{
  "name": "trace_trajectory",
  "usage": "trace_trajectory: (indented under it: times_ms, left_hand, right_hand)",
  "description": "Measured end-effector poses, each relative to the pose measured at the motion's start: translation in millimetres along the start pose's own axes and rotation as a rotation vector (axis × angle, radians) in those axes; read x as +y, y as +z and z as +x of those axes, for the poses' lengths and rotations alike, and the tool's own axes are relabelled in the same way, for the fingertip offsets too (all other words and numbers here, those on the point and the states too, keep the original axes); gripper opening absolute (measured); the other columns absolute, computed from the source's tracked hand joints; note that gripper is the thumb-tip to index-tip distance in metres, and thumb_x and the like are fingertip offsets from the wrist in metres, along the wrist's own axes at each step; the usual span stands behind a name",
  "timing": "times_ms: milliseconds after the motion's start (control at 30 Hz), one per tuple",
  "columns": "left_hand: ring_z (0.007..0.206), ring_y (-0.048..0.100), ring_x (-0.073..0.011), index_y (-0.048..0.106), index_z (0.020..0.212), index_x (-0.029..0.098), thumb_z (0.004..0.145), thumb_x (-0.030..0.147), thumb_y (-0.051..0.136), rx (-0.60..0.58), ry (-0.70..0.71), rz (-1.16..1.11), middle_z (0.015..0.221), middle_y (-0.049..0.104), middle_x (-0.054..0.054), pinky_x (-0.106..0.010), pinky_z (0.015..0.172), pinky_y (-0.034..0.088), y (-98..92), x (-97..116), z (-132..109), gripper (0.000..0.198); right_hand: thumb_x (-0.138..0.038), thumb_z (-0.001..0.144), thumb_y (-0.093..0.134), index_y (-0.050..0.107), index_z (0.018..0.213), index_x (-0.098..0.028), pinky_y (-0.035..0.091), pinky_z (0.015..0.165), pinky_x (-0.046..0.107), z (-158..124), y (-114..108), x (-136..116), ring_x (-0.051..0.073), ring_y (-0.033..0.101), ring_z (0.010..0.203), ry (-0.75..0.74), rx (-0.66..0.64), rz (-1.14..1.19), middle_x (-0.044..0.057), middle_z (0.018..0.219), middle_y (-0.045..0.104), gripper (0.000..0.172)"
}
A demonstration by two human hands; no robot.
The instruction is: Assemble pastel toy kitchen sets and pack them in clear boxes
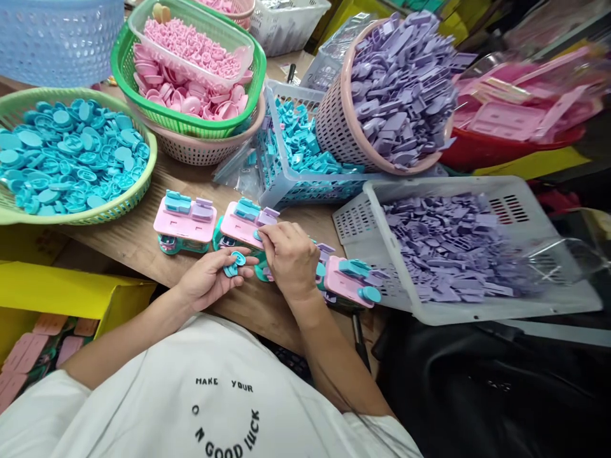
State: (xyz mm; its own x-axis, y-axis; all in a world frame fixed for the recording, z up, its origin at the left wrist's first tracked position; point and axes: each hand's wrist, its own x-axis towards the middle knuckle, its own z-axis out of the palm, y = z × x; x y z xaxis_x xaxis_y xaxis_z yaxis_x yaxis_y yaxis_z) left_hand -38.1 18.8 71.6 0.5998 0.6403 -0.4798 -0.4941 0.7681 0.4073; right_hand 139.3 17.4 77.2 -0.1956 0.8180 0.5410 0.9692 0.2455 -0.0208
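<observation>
Palm up, my left hand [210, 277] holds a few small blue oval plastic pieces [233, 264] in its curled fingers. My right hand [292, 259] pinches another blue oval piece [258, 235] at the right end of a pink-topped toy [241, 226], which also carries blue and purple parts. To its left stands a similar pink-topped toy [185, 221] with a blue and a purple part but no oval piece. On the right, another pink-topped toy [346, 280] bears a blue oval [369, 294]. My right hand partly hides a further toy between them.
A green basket [151, 168] of blue ovals stands at left, with a green basket [119, 63] of pink pieces behind. Blue parts fill a clear crate [281, 184]. Purple parts fill a tilted pink basket [329, 117] and a white crate [405, 280]. A yellow box [57, 286] sits lower left.
</observation>
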Motion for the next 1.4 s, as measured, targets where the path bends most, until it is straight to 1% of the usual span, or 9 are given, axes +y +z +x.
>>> trace_trajectory:
  times_ms: [300, 467, 567, 667, 767, 967, 1133, 1267, 1400]
  left_hand:
    - [0.089, 0.075, -0.0215, 0.065, 0.116, 0.005, 0.103, 0.022, 0.036, -0.038, -0.079, -0.062, 0.109, 0.073, -0.019, -0.026, 0.073, 0.059, -0.5, 0.6, 5.1, 0.036]
    - [0.083, 0.073, -0.0187, 0.066, 0.11, 0.004, 0.105, 0.028, 0.034, 0.021, -0.04, -0.141, 0.097, 0.073, -0.015, -0.028, 0.076, 0.059, -2.5, -0.9, 0.1, 0.041]
    - [0.073, 0.069, -0.0152, 0.067, 0.109, 0.007, 0.106, 0.034, 0.034, 0.037, -0.045, -0.169, 0.086, 0.072, -0.01, -0.023, 0.064, 0.056, -0.8, -4.3, -1.7, 0.043]
    - [0.078, 0.069, -0.0161, 0.066, 0.118, 0.008, 0.105, 0.043, 0.033, 0.008, -0.055, -0.157, 0.092, 0.072, -0.012, -0.021, 0.06, 0.053, 4.4, -8.4, -0.8, 0.05]
    - [0.084, 0.069, -0.0167, 0.064, 0.121, 0.007, 0.104, 0.048, 0.034, -0.027, -0.027, -0.151, 0.1, 0.071, -0.014, -0.023, 0.069, 0.055, 9.2, -10.4, -0.1, 0.054]
    - [0.08, 0.068, -0.0161, 0.067, 0.114, 0.007, 0.104, 0.045, 0.036, 0.047, -0.019, -0.146, 0.098, 0.07, -0.014, -0.023, 0.066, 0.054, 11.0, -9.3, -2.0, 0.05]
    - [0.068, 0.063, -0.0113, 0.071, 0.097, 0.006, 0.104, 0.031, 0.041, 0.037, -0.031, -0.148, 0.087, 0.07, -0.011, -0.02, 0.061, 0.052, 13.1, -9.8, -0.5, 0.04]
    - [0.068, 0.064, -0.0098, 0.071, 0.087, 0.007, 0.096, 0.012, 0.05, 0.003, -0.02, -0.099, 0.081, 0.069, -0.007, -0.019, 0.065, 0.054, 12.7, -12.2, 2.0, 0.023]
    - [0.069, 0.065, -0.0111, 0.07, 0.097, 0.009, 0.087, 0.013, 0.063, -0.015, -0.032, 0.056, 0.088, 0.07, -0.008, -0.019, 0.06, 0.052, 7.9, -17.1, 4.5, 0.013]
  right_hand:
    - [-0.028, 0.1, 0.054, 0.067, 0.085, -0.021, 0.031, 0.07, 0.033, -4.4, 6.1, -0.3, 0.019, 0.052, 0.078, 0.019, 0.012, -0.024, 0.003, 0.081, 0.067, 0.021]
    - [-0.03, 0.097, 0.058, 0.069, 0.109, -0.022, 0.04, 0.083, 0.034, -19.2, -11.9, -12.2, 0.021, 0.057, 0.097, -0.055, 0.069, 0.264, 0.007, 0.103, 0.069, 0.018]
    - [-0.036, 0.094, 0.064, 0.068, 0.116, -0.022, 0.041, 0.091, 0.037, -31.4, -20.9, -30.8, 0.022, 0.058, 0.105, -0.183, -0.012, 0.383, 0.009, 0.111, 0.069, 0.027]
    - [-0.029, 0.096, 0.062, 0.068, 0.115, -0.021, 0.039, 0.091, 0.037, -36.0, -19.4, -39.9, 0.021, 0.058, 0.11, -0.21, -0.083, 0.36, 0.007, 0.114, 0.071, 0.022]
    - [-0.022, 0.097, 0.059, 0.071, 0.105, -0.024, 0.038, 0.086, 0.036, -35.0, -14.9, -34.7, 0.019, 0.058, 0.103, -0.141, -0.072, 0.33, 0.004, 0.105, 0.073, 0.014]
    - [-0.029, 0.095, 0.064, 0.071, 0.106, -0.023, 0.039, 0.084, 0.036, -36.9, -18.3, -26.6, 0.021, 0.057, 0.102, -0.111, -0.12, 0.312, 0.006, 0.105, 0.072, 0.014]
    - [-0.026, 0.095, 0.064, 0.073, 0.094, -0.025, 0.045, 0.084, 0.035, -38.9, -23.0, -30.9, 0.019, 0.06, 0.1, -0.104, 0.019, 0.408, 0.005, 0.103, 0.072, 0.009]
    - [-0.025, 0.097, 0.059, 0.069, 0.1, -0.023, 0.053, 0.079, 0.033, -35.4, -24.0, -26.8, 0.017, 0.066, 0.09, 0.051, 0.143, 0.609, 0.004, 0.097, 0.073, 0.011]
    - [-0.026, 0.098, 0.058, 0.068, 0.099, -0.021, 0.055, 0.073, 0.029, -22.6, -13.4, -11.2, 0.016, 0.068, 0.081, 0.225, 0.305, 0.432, 0.003, 0.088, 0.073, 0.011]
